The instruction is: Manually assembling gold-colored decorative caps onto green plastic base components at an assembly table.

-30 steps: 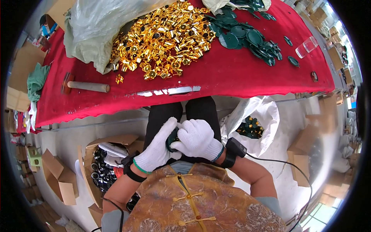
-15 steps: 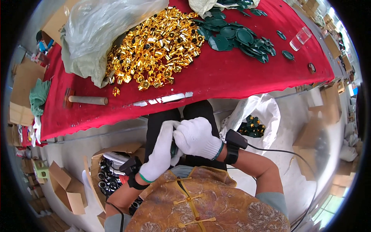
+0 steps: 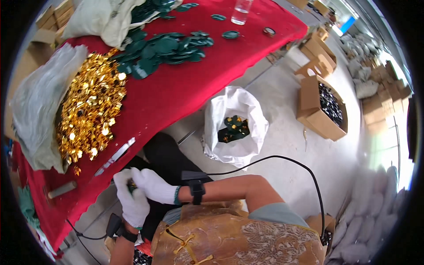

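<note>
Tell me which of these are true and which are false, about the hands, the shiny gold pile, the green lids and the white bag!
1. Both hands wear white gloves. True: the left hand and right hand are gloved and pressed together around a small dark green piece.
2. The gold pieces lie on a blue cloth. False: they are heaped on the red tablecloth.
3. The white bag stands on the floor beside the table. True: it is open, with green and gold pieces inside.
4. The green lids are stacked inside a cardboard box. False: they lie loose on the red cloth; the open cardboard box holds dark items.
5. The clear glass sits on the floor. False: it stands on the table's far end.
</note>
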`<state>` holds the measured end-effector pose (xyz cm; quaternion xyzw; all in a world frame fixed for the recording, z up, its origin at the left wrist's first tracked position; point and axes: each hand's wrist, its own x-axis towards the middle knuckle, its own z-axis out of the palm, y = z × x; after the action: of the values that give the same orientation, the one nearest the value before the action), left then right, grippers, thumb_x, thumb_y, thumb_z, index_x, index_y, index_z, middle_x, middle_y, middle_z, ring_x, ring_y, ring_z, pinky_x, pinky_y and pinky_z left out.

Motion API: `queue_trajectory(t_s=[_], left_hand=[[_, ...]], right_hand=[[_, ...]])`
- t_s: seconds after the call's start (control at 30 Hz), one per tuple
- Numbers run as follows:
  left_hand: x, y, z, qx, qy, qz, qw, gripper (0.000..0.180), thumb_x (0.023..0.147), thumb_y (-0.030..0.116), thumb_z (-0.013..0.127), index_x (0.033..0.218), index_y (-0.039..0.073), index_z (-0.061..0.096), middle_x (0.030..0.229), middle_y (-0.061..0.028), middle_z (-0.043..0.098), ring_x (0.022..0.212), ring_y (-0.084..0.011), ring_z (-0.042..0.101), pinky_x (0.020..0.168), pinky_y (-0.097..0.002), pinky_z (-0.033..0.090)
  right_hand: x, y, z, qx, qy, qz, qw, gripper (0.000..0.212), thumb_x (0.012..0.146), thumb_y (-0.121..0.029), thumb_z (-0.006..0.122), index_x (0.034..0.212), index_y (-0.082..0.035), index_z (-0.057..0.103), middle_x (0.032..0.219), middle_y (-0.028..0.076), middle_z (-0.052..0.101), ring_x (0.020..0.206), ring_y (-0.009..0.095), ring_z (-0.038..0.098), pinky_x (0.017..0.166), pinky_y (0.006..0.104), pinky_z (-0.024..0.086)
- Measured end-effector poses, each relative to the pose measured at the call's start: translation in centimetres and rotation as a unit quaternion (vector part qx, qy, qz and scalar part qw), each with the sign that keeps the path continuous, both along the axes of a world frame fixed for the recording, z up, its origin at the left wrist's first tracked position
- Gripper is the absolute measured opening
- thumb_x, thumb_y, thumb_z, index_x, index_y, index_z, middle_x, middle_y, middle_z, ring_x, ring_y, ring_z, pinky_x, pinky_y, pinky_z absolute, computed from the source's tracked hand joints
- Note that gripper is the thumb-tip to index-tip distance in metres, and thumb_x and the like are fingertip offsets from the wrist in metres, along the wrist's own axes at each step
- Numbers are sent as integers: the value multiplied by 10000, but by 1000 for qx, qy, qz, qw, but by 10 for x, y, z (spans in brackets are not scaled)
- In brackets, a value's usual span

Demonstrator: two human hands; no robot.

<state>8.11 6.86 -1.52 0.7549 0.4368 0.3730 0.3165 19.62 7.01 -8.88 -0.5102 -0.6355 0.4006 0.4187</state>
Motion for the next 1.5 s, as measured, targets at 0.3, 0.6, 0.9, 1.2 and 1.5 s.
queue_trajectory(t_s=[0.3,0.6,0.9,1.2,1.5], left_hand=[[-1,3,21,-706,-355,13,613,528,1057,621,399,1012,161,655,841,-64,700,541,-196,620,409,-268,446],[10,-13,19,-401,-268,35,875,387,1095,460,420,1034,118,592,858,-46,626,686,-168,641,541,-291,464],[-4,3,42,51,210,-65,974,414,993,327,632,1280,45,538,1010,-221,588,888,-422,657,781,-501,534],[-8,7,28,-591,-328,4,737,632,1000,726,415,1020,144,661,805,-61,667,545,-181,604,376,-239,393],[9,-10,44,-482,-355,41,800,540,1029,665,434,1015,166,638,806,-25,686,547,-158,610,445,-261,458]], right_hand=[[54,14,27,358,-267,107,888,282,883,-352,632,708,-131,627,656,58,615,557,257,624,487,432,439],[56,11,71,386,-348,67,852,147,845,-235,647,784,-107,607,629,53,603,554,242,651,453,382,470],[9,2,-34,-71,242,93,963,247,1013,-237,539,1096,-7,573,735,148,670,522,326,646,439,488,502],[43,25,63,397,-332,66,853,146,880,-275,629,803,-153,613,610,50,611,521,247,648,459,405,480],[62,16,110,472,-344,68,809,173,901,-261,628,855,-95,619,655,56,591,557,264,632,477,393,470]])
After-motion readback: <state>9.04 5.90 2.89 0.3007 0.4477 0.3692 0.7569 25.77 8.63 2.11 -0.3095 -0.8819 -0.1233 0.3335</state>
